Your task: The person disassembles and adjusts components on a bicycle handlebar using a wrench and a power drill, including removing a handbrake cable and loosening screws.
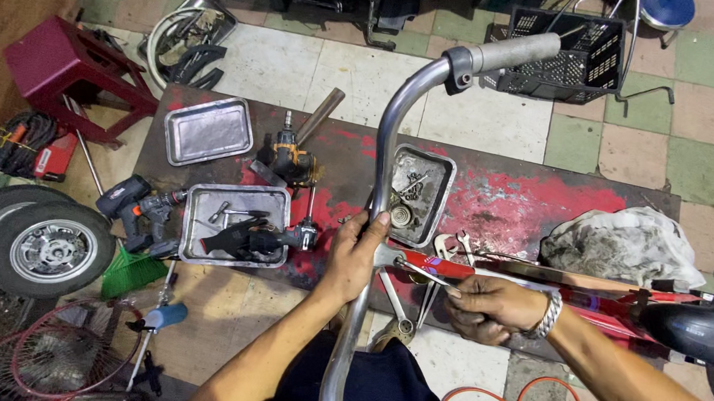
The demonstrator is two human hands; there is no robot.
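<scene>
Clenched, the left hand (356, 255) grips the handlebar (396, 119) at its stem; the right hand (488, 308) pinches a thin tool (421, 272) beside the red frame (552, 283). A slip could jab fingers, I judge. The tool tip and the joint are hard to make out.

Repair workshop: power drills (140, 209), wrenches (446, 250) (tiled floor).

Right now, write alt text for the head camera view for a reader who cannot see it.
Seen from above, a person's left hand grips a curved chrome handlebar while the right hand holds a thin tool against a red bicycle frame. Metal trays, a cordless drill and a rag lie on a red-stained board.
</scene>
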